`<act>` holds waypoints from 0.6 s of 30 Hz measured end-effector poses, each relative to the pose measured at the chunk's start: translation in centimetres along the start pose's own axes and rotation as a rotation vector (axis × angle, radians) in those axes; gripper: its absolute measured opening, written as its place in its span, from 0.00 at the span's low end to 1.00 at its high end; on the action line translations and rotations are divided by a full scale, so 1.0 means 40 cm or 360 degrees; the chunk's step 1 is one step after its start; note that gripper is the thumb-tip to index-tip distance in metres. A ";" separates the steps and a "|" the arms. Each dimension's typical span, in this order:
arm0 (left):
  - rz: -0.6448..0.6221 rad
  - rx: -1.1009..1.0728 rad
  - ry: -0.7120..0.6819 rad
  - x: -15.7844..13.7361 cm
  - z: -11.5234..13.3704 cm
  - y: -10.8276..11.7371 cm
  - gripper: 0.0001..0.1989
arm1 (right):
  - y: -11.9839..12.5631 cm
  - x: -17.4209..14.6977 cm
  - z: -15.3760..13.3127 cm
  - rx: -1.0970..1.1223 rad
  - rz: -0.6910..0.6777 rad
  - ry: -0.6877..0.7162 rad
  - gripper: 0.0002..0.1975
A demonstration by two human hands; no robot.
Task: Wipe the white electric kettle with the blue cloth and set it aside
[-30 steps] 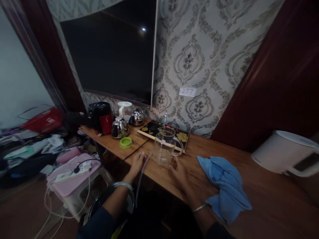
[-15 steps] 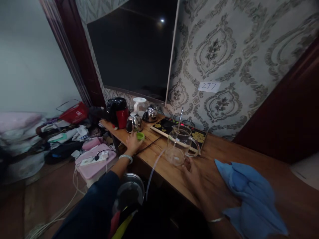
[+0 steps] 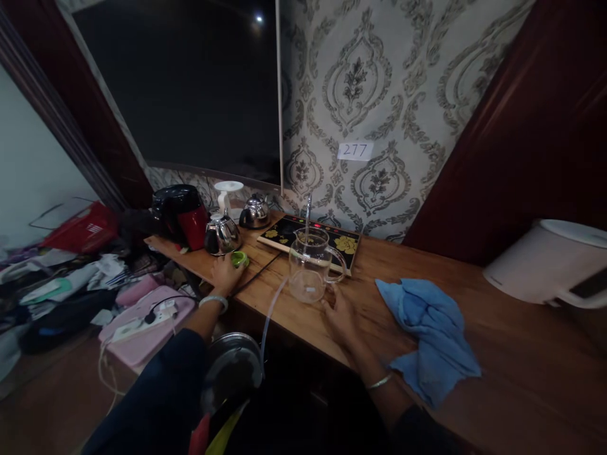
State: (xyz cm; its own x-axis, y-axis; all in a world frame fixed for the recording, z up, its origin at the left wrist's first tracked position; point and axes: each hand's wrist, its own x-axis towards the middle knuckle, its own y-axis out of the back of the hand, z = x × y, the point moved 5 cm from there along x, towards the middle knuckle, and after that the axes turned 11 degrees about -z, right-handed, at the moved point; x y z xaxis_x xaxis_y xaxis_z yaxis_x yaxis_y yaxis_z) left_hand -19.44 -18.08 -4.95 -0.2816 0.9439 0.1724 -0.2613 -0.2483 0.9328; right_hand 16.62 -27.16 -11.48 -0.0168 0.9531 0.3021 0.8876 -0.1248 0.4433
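My left hand is at the front edge of the wooden counter, its fingers closed at the near side of a small green round lid. A steel teapot stands just behind those fingers. My right hand lies low on the counter with its fingers apart, beside the base of a clear glass pitcher and below its handle; whether it touches the glass I cannot tell. From behind the pitcher's rim rises a curved metal spout. A clear tube runs from beside the pitcher over the counter edge.
Behind the pitcher sits a black tea stove panel with yellow flowers. A second steel kettle and a red-black appliance stand further left. To the right lie a blue cloth and a white electric kettle. A metal pot sits below.
My view has turned to the right, bringing the white electric kettle into sight. Both hands keep nearly the same places, the left at the green lid and the right by the pitcher.
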 end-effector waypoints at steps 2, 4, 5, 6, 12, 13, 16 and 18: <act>0.0145 -0.0126 -0.0130 -0.008 -0.002 0.010 0.25 | 0.002 0.000 -0.006 0.0015 -0.0001 0.0023 0.27; 0.0325 -0.0323 -0.0309 -0.027 0.001 0.023 0.23 | 0.005 0.000 -0.007 0.0017 0.0007 0.0012 0.27; 0.0401 -0.0440 -0.0400 -0.042 0.005 0.027 0.23 | 0.006 0.001 -0.006 0.0013 -0.0002 0.0009 0.27; 0.0448 -0.0558 -0.0476 -0.059 0.011 0.028 0.23 | 0.006 0.002 -0.005 0.0008 -0.0010 0.0015 0.26; 0.0414 -0.1244 -0.0633 -0.178 0.066 -0.015 0.21 | 0.007 0.008 0.006 -0.0015 -0.0012 0.0025 0.26; 0.0378 -0.1307 -0.0638 -0.194 0.078 -0.026 0.21 | 0.007 0.008 0.005 -0.0019 -0.0014 0.0023 0.26; 0.0269 -0.1397 -0.0642 -0.222 0.109 -0.055 0.21 | 0.011 0.008 -0.002 -0.0016 -0.0013 0.0044 0.26; 0.0236 -0.1419 -0.0638 -0.228 0.122 -0.067 0.21 | 0.015 0.006 -0.007 -0.0021 -0.0009 0.0059 0.25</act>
State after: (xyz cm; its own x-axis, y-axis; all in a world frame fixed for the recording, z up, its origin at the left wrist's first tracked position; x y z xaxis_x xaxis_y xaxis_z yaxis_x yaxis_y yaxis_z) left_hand -11.65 -24.96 -7.48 -0.0770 0.8531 0.5161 -0.8947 -0.2876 0.3418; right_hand 17.00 -27.07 -10.89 -0.0392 0.9430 0.3305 0.8813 -0.1232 0.4561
